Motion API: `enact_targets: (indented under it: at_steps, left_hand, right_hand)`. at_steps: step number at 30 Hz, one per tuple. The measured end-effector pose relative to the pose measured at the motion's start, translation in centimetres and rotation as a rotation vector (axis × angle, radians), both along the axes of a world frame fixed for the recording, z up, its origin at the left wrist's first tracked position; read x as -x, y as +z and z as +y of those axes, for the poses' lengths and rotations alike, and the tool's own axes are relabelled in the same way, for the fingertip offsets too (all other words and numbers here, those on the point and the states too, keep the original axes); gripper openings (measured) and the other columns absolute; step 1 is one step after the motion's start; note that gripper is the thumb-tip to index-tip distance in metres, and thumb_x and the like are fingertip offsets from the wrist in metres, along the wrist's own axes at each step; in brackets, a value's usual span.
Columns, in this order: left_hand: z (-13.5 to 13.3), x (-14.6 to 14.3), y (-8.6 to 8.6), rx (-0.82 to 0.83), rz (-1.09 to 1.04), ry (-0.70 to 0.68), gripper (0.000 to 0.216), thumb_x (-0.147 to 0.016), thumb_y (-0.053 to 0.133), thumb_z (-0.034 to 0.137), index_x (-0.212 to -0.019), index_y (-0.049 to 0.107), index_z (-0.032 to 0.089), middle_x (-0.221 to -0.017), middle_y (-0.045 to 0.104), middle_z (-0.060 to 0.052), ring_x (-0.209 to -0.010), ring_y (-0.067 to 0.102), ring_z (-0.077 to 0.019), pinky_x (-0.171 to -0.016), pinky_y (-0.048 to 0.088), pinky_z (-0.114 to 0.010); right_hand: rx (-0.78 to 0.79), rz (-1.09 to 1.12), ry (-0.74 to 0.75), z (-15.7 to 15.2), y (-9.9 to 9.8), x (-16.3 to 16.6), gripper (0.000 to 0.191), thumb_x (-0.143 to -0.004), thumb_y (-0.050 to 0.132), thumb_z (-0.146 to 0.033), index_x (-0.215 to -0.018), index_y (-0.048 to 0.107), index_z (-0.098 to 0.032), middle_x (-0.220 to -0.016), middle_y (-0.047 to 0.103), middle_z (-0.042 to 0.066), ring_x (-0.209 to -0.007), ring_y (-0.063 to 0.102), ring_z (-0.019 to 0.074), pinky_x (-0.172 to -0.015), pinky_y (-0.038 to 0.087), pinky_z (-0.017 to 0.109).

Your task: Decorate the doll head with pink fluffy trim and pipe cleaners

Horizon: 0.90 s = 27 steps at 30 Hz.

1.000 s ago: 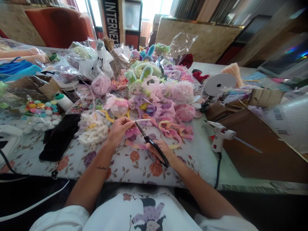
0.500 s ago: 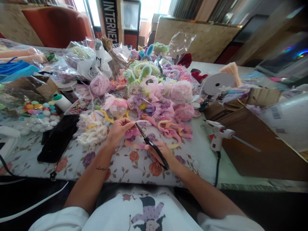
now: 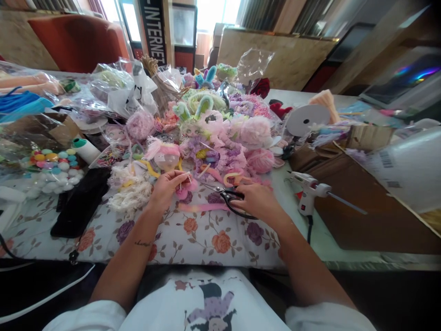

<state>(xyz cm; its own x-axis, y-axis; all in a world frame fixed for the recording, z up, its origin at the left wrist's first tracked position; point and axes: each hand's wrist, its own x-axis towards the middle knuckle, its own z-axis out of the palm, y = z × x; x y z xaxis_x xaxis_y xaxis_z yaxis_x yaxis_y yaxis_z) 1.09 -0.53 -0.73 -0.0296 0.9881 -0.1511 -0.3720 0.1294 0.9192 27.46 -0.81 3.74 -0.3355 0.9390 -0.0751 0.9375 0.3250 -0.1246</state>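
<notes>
Flowered tablecloth (image 3: 203, 246): under the scissors (image 3: 225, 196) | glue gun (image 3: 308, 195): right of the scissors | right hand (image 3: 259, 200): narrow grip, fingers curled round the scissors' handle | left hand (image 3: 170, 187): left of the scissors, thumb and fingertips pinched together | bead string (image 3: 189, 179): in that pinch, left of the scissors' tips

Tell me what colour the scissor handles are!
The handles are black, clearest in the head view.

Left hand (image 3: 167, 187) is pinched closed; right hand (image 3: 258, 200), palm down, curls to the left hand's right, both forearms (image 3: 132, 250) slanting inward
</notes>
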Motion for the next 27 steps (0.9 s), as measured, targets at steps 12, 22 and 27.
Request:
enact_targets:
  at_steps: [12,22,27]
  left_hand:
    - [-1.1,-1.7,0.9,0.0,0.048,-0.12,0.024,-0.067,0.083,0.034,-0.078,0.074,0.014,-0.07,0.069,-0.002,-0.063,0.059,-0.0096,-0.06,0.046,-0.019]
    - [-0.9,-1.2,0.1,-0.079,0.395,-0.157,0.034,-0.071,0.078,0.043,-0.092,0.074,0.016,-0.077,0.07,-0.003,-0.066,0.056,-0.0126,-0.06,0.041,-0.022]
    - [-0.9,-1.2,0.0,-0.05,0.285,-0.169,0.03,-0.064,0.084,0.037,-0.083,0.071,0.016,-0.071,0.066,0.0,-0.061,0.052,-0.0104,-0.057,0.04,-0.021]
  right_hand:
    - [0.039,1.014,0.085,0.2,-2.0,6.8,0.024,-0.083,0.068,-0.039,-0.096,0.059,-0.021,-0.097,0.069,0.005,-0.095,0.067,0.022,-0.081,0.05,0.033]
    - [0.469,1.511,-0.088,0.5,-5.7,8.2,0.041,-0.066,0.082,-0.043,-0.091,0.061,-0.018,-0.067,0.06,-0.002,-0.056,0.051,0.0112,-0.053,0.04,0.023]
    - [0.293,1.429,-0.035,-0.1,-5.1,7.7,0.032,-0.076,0.072,-0.042,-0.096,0.064,-0.018,-0.065,0.057,-0.003,-0.056,0.051,0.0116,-0.052,0.04,0.024]
